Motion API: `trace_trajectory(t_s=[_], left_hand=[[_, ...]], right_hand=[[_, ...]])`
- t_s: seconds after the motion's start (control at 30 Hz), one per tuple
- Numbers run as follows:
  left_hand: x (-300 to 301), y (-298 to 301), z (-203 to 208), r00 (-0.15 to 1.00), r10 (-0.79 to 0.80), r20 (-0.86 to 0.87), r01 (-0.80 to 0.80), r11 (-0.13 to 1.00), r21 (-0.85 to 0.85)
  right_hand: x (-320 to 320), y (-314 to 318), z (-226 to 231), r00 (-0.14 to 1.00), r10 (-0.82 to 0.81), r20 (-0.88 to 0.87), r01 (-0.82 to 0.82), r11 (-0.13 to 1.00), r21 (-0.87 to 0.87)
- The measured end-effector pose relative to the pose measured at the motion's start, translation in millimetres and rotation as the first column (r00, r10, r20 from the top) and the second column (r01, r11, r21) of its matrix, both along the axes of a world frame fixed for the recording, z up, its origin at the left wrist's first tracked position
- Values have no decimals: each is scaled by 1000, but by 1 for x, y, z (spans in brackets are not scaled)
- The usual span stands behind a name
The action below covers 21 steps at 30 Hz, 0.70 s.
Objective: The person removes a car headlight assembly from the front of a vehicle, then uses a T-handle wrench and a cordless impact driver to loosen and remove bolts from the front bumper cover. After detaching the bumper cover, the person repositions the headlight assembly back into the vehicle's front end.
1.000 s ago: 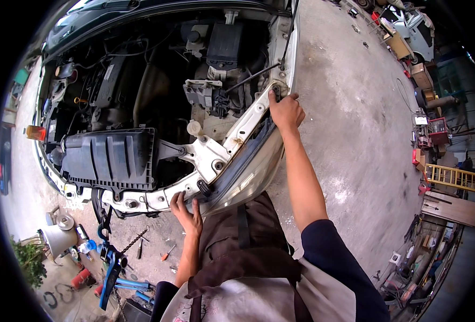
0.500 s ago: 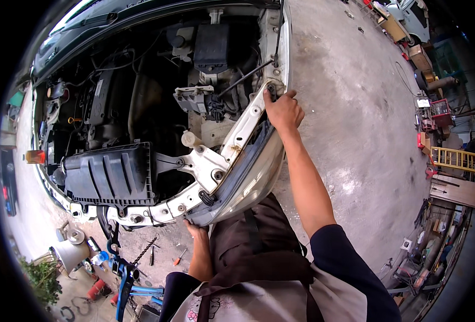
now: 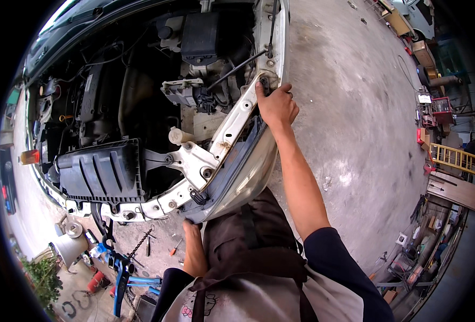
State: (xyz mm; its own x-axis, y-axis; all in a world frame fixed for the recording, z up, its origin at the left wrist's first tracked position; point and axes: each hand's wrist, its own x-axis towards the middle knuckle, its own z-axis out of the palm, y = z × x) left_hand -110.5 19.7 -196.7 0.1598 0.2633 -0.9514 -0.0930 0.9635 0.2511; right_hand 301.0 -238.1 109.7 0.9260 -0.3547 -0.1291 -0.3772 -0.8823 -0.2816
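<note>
In the head view, the large clear-lensed headlamp with a dark grey housing is seen at the middle of the frame, slanted along the outer side of the white painted metal front rail. At its upper end, just above the frame's middle, the bare right hand is placed over the corner, its thumb laid on the rail side and its fingers curled toward the outer edge; how firmly they are closed cannot be told. At the lamp's lower corner, the bare left hand is tucked partly underneath; its fingers are mostly hidden, so whether they are clamped cannot be told. For steady handling, both ends are best supported evenly, the gap along the rail kept parallel, and force kept off the lens; the small black plastic fitting by the lower corner should probably be watched for snagging. The dark brown cloth apron is close below the lens, so little room is left there. At centre left, the black ribbed plastic box is set behind the rail. At lower left, the blue metal tool and an orange-handled screwdriver could be underfoot if a sideways step were taken.
</note>
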Motion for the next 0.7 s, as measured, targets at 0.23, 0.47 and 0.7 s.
trace_trajectory(t_s=[0.23,0.47,0.7], left_hand=[[14,8,-5,998,-57,22,57,998,-3],[20,-2,0,985,-174,-11,174,984,-48],[23,15,20,943,-320,-86,321,947,-7]], right_hand=[[0,-20,-21,987,65,144,-88,983,160],[-148,-167,-190,956,-266,-123,271,645,715],[-243,-92,-196,668,-125,-733,716,-160,680]])
